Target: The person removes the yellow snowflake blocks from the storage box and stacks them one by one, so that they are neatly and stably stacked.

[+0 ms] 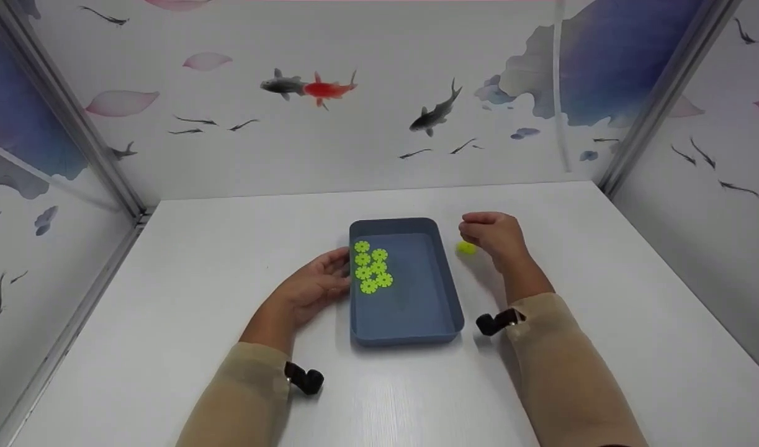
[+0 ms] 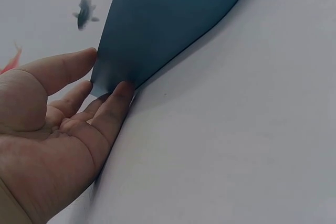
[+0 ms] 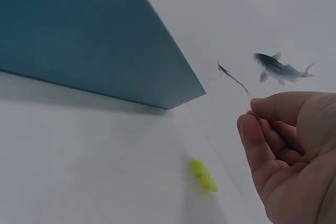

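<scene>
On the table sits a blue-grey rectangular tray (image 1: pixel 416 310) with upright walls. Several flat yellow-green notched discs (image 1: pixel 362 259) lie in its left half, grouped close together. My left hand (image 1: pixel 315 287) rests beside the tray, its fingertips touching the outer left wall (image 2: pixel 168 19). To the right of the tray is my right hand (image 1: pixel 494 236), its fingers curled and thumb tip close to the index fingertip, with nothing visible between them. Just below those fingers is a yellow-green piece (image 1: pixel 466 248), outside the tray; it looks blurred in the right wrist view (image 3: pixel 203 175).
The white table (image 1: pixel 218 248) is enclosed by panels printed with fish and petals (image 1: pixel 379 155). Metal posts (image 1: pixel 658 105) stand at the back corners. A small black device (image 1: pixel 306 379) is strapped at each wrist over beige sleeves (image 1: pixel 578 366).
</scene>
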`<state>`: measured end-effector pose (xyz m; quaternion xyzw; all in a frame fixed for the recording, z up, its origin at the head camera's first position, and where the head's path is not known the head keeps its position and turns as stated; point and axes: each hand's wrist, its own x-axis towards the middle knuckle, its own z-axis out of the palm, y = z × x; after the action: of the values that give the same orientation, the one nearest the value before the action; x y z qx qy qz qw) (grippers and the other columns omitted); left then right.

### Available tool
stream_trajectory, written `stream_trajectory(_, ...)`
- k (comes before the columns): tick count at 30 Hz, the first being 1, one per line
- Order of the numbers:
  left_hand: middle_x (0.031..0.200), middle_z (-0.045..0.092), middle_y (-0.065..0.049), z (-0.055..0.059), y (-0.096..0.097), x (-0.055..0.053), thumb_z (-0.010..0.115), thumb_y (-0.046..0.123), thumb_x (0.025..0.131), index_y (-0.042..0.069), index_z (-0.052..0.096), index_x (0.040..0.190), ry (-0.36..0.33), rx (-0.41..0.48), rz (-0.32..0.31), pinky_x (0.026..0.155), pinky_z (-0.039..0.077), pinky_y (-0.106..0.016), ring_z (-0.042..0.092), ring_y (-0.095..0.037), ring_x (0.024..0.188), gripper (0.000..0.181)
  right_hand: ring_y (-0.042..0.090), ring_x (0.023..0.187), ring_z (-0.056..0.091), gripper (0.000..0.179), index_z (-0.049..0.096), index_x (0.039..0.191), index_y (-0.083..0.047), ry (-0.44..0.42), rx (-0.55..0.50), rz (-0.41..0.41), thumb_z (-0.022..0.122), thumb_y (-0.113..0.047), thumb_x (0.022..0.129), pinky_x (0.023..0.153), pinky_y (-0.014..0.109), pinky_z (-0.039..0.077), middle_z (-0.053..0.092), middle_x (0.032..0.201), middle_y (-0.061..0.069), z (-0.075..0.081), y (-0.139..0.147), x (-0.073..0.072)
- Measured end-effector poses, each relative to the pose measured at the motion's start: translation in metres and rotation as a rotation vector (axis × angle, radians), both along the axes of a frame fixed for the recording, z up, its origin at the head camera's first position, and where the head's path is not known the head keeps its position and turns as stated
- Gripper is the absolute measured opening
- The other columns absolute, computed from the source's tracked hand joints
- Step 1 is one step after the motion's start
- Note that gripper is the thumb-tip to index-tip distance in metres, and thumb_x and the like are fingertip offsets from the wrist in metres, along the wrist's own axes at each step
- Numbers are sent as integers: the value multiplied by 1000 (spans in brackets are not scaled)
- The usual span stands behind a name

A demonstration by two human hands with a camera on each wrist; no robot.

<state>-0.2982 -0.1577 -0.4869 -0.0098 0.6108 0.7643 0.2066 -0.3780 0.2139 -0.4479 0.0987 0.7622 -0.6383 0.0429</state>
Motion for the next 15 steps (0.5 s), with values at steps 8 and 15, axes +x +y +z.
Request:
stream_trajectory(8,177,32,-4,1,0,1,73,-8,93,16,39,165,-7,-2,3,125,44,-40,32,-23,165,83,20,112,77,32,75,127,-9,84,7,77,79,-22,98,97,26,63,73,128,11,17,-27,15)
stream_trajectory(15,178,30,-3,2,0,1,72,-7,94,16,35,167,1,-10,-17,121,45,-38,30,-22,165,86,20,108,76,36,75,128,-5,146,30,184,81,-22,96,98,29,63,75,123,10,27,-52,25)
